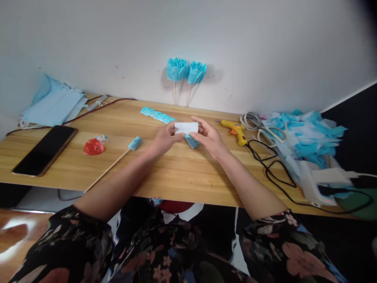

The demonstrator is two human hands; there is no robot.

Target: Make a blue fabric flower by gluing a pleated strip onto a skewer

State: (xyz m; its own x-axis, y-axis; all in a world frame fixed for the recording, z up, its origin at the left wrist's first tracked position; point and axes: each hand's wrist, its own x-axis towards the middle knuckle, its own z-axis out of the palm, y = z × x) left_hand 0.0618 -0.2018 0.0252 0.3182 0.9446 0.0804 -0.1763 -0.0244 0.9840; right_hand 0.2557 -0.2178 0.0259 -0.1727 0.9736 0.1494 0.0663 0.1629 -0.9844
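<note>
A small white rectangular piece (186, 127), paper or mask fabric, is stretched between my two hands above the table. My left hand (166, 137) pinches its left end, thumb along the lower edge. At the other end my right hand (209, 137) grips it with the thumb in front and the index finger raised behind. Just below it lies a blue folded piece (192, 142), partly covered by my fingers. Behind my left hand runs a ruffled blue strip (157, 114). To the left rests a wooden stick (108, 169) with a blue wrapped tip (135, 143).
Two blue fabric flowers (177, 70) on sticks lean against the wall. At left are face masks (55, 104), a phone (45, 150) and a red wrapper (94, 146). A yellow glue gun (235, 129), scissors (272, 135), blue scraps (306, 133) and a power strip (315, 186) occupy the right.
</note>
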